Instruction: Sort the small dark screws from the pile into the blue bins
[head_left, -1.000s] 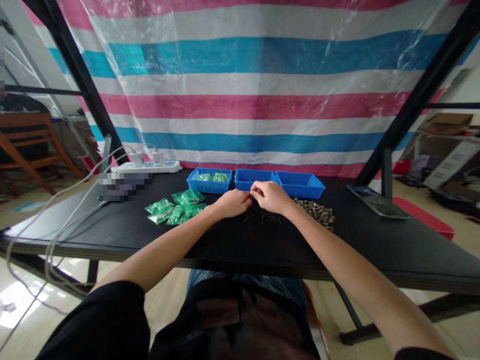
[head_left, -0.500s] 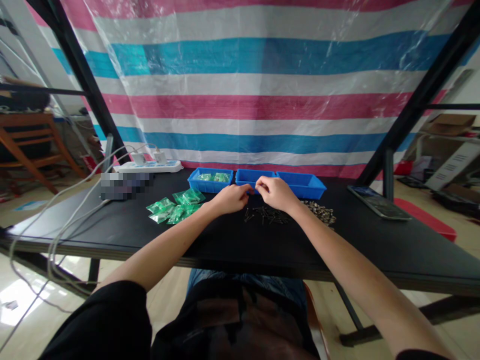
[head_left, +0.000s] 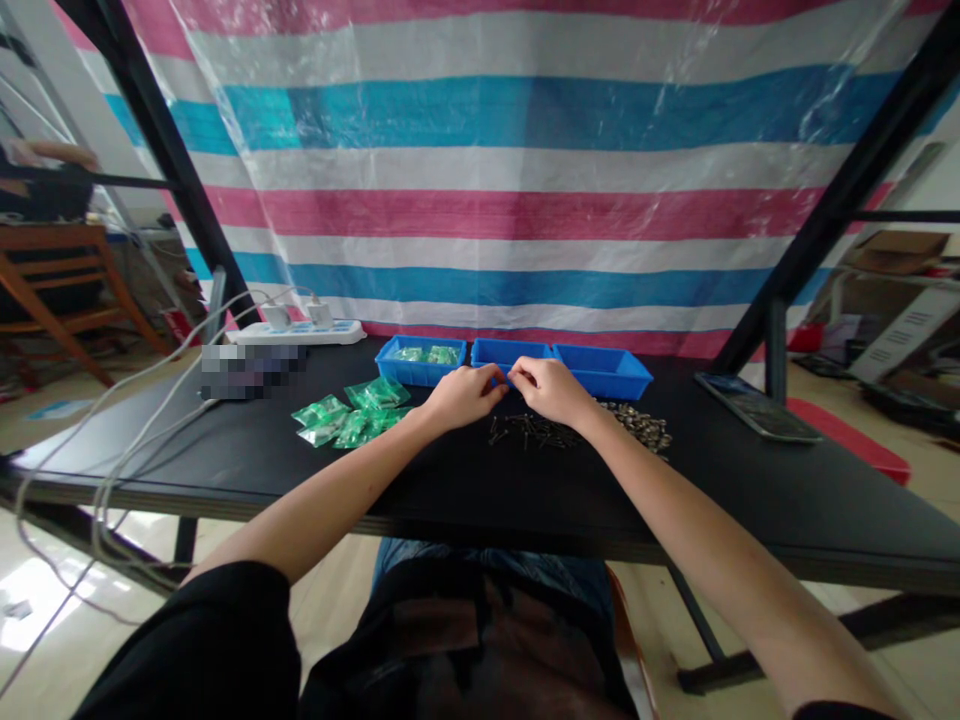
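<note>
My left hand (head_left: 466,396) and my right hand (head_left: 551,389) meet fingertip to fingertip in front of the middle blue bin (head_left: 511,351). Both are closed in a pinch; whatever lies between the fingers is too small to make out. Beneath them a loose pile of dark screws (head_left: 541,433) is spread on the black table (head_left: 480,490). Beside it, partly behind my right wrist, lies a heap of small shiny metal parts (head_left: 641,428). Green-and-clear plastic packets (head_left: 352,413) are piled left of my left hand.
The left blue bin (head_left: 420,371) holds several packets; the right blue bin (head_left: 604,372) stands beside the middle one. A phone (head_left: 757,406) lies at the right. At the back left are a white power strip (head_left: 300,333) and trailing cables (head_left: 120,450). A striped sheet (head_left: 480,170) hangs behind.
My two hands have come slightly closer together, with the right one shifting a little left and down. The bins, packets and piles look unchanged.
</note>
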